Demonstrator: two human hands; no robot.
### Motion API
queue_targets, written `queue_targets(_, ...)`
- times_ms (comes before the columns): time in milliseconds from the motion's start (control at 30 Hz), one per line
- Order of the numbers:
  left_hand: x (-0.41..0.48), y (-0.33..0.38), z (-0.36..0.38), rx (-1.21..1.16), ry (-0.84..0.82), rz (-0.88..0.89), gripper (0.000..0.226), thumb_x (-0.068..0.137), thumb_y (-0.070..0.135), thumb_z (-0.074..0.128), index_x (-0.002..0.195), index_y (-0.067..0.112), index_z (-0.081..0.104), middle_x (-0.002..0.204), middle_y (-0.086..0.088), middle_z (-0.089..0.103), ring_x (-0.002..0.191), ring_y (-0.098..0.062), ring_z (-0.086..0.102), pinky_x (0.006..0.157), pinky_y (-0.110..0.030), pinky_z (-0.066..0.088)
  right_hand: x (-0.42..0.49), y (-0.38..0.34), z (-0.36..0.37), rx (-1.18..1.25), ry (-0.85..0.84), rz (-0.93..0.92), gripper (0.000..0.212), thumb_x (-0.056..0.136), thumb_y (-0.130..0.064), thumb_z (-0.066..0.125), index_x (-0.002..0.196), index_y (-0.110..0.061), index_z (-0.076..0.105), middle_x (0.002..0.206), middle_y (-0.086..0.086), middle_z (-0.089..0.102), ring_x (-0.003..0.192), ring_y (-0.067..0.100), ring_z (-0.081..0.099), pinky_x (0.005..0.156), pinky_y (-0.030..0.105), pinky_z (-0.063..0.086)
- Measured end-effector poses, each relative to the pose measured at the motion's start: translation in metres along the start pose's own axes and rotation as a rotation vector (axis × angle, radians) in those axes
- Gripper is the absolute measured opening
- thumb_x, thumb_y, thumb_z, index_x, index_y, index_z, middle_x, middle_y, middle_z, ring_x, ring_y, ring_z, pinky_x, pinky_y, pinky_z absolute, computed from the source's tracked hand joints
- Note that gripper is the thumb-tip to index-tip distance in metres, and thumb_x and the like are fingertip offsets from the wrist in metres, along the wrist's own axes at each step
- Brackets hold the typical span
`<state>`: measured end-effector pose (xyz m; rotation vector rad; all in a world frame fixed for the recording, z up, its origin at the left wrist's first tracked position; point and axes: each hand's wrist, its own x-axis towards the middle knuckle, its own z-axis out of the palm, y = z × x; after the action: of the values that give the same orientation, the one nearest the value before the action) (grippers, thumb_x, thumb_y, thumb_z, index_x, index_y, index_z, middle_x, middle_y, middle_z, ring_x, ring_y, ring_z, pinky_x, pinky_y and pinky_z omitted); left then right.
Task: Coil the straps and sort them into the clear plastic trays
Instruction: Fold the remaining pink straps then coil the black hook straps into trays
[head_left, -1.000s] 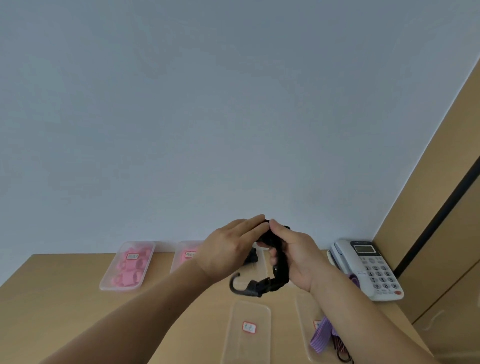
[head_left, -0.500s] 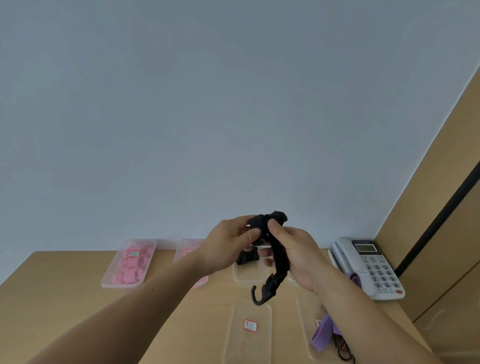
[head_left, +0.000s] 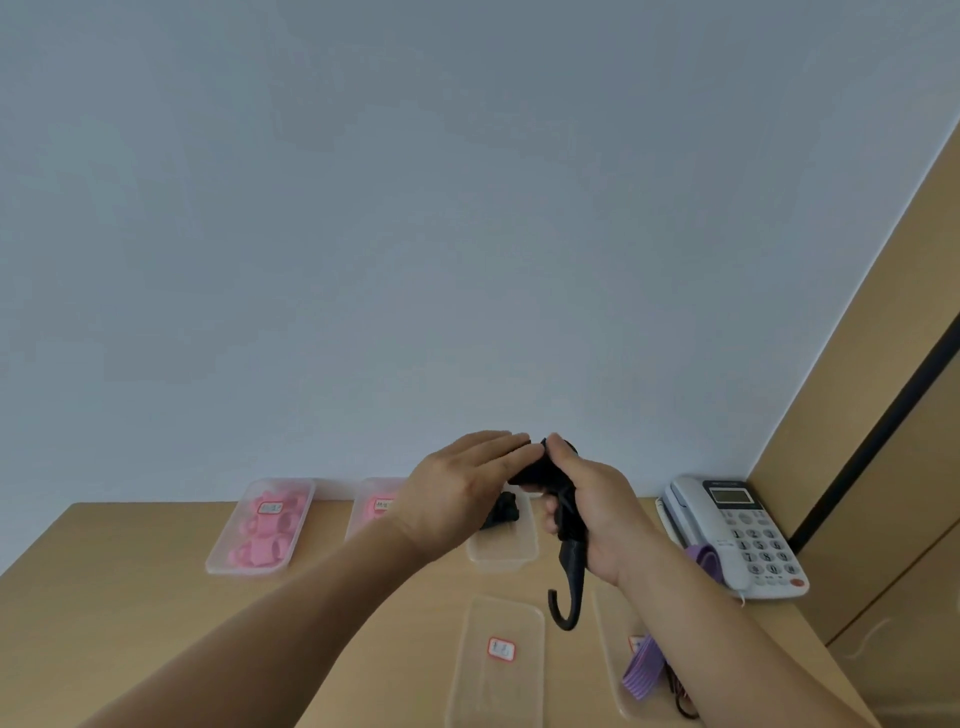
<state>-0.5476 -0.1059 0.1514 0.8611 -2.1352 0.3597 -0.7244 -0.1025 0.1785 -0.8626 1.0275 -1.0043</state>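
A black strap (head_left: 567, 512) with a hook end is held above the desk. My right hand (head_left: 589, 512) grips it, thumb on top, and the hook (head_left: 565, 603) dangles below that hand. My left hand (head_left: 457, 493) lies over the strap's upper end with fingers stretched out flat, fingertips touching it. Under the hands a clear tray (head_left: 501, 553) holds a coiled black strap (head_left: 501, 512). An empty clear tray with a red label (head_left: 498, 660) lies nearest me. At the right a tray (head_left: 623, 670) holds a purple strap (head_left: 644, 667).
Two clear trays of pink coils (head_left: 262, 527) (head_left: 374, 512) stand at the back left of the wooden desk (head_left: 130, 597). A white telephone (head_left: 737, 530) sits at the back right beside a wooden cabinet (head_left: 883, 467). Another purple strap (head_left: 706, 558) rests by the phone.
The strap is bunched tighter in my right hand. Its hook swung from left of my wrist to hanging straight down. My left fingers flattened over the top.
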Motion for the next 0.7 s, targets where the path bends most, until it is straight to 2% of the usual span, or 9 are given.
queue_targets(67,0.003,0.006,-0.004,-0.37,-0.122,-0.383,0.067,0.084,0.003,0.052,0.147,0.025,0.045,0.144,0.009,0.053,0.111,-0.015,0.063,0.089,-0.036,0.056,0.001,-0.001,-0.004,-0.02,0.017,-0.081,0.036,0.095,-0.038,0.06,0.098,-0.004,0.071,0.062,0.008,0.058,0.046,0.014,0.041,0.043,0.026,0.037)
queue_targets(133,0.01,0.014,-0.011,-0.833,-0.171,-0.799,0.086,0.078,0.02,0.057,0.154,0.038,0.022,0.151,0.019,0.036,0.111,-0.003,0.06,0.088,-0.034,0.057,0.0,-0.003,-0.007,-0.062,-0.02,-0.172,0.029,0.095,-0.038,0.06,0.089,-0.016,0.077,0.058,0.0,0.051,0.048,0.013,0.044,0.045,0.026,0.039)
queue_targets(167,0.014,0.016,-0.014,-1.036,-0.162,-0.962,0.088,0.076,0.027,0.06,0.154,0.036,0.021,0.15,0.015,0.039,0.113,-0.004,0.061,0.088,-0.037,0.058,-0.002,-0.003,-0.008,-0.067,-0.059,-0.209,0.026,0.095,-0.037,0.059,0.088,-0.02,0.078,0.06,-0.003,0.056,0.05,0.012,0.05,0.046,0.025,0.042)
queue_targets(233,0.023,0.014,-0.019,-1.293,-0.232,-1.113,0.074,0.077,0.036,0.065,0.145,0.017,0.042,0.137,-0.004,0.058,0.111,-0.021,0.067,0.087,-0.043,0.058,-0.005,-0.001,-0.009,-0.045,-0.153,-0.242,0.022,0.094,-0.034,0.059,0.095,-0.022,0.077,0.075,-0.003,0.072,0.059,0.01,0.065,0.048,0.025,0.049)
queue_targets(300,0.029,0.016,-0.024,-1.26,-0.353,-1.031,0.047,0.088,0.036,0.064,0.125,0.006,0.059,0.119,-0.013,0.07,0.106,-0.028,0.07,0.084,-0.041,0.058,-0.006,0.002,-0.012,-0.012,-0.217,-0.208,0.024,0.091,-0.035,0.062,0.107,-0.022,0.074,0.103,0.004,0.076,0.073,0.016,0.072,0.053,0.026,0.052)
queue_targets(367,0.027,0.017,-0.024,-1.196,-0.375,-0.954,0.036,0.097,0.028,0.062,0.118,0.0,0.06,0.111,-0.018,0.072,0.105,-0.028,0.07,0.084,-0.037,0.058,-0.006,0.005,-0.016,-0.007,-0.234,-0.16,0.031,0.086,-0.04,0.065,0.114,-0.027,0.071,0.114,0.003,0.073,0.079,0.02,0.07,0.059,0.029,0.051)
queue_targets(467,0.022,0.018,-0.021,-1.076,-0.345,-0.907,0.026,0.099,0.017,0.059,0.117,-0.001,0.06,0.109,-0.02,0.072,0.103,-0.027,0.071,0.09,-0.044,0.058,-0.006,0.008,-0.018,-0.088,-0.171,-0.137,0.034,0.079,-0.045,0.071,0.111,-0.035,0.071,0.097,0.002,0.073,0.064,0.018,0.057,0.058,0.036,0.046)
queue_targets(567,0.023,0.019,-0.02,-0.917,-0.283,-0.842,0.025,0.098,0.015,0.059,0.123,0.009,0.061,0.107,-0.011,0.073,0.099,-0.023,0.072,0.089,-0.045,0.057,-0.009,0.007,-0.016,-0.167,-0.096,-0.148,0.041,0.072,-0.051,0.075,0.103,-0.023,0.072,0.082,0.004,0.073,0.057,0.02,0.055,0.049,0.03,0.043)
queue_targets(700,0.02,0.02,-0.019,-0.498,-0.22,-0.58,0.029,0.097,0.021,0.058,0.125,0.022,0.06,0.091,0.014,0.069,0.079,-0.002,0.063,0.074,-0.02,0.05,-0.009,-0.001,-0.018,-0.169,-0.08,-0.059,0.043,0.085,-0.037,0.072,0.103,0.002,0.068,0.086,0.014,0.071,0.065,0.02,0.064,0.051,0.026,0.046)
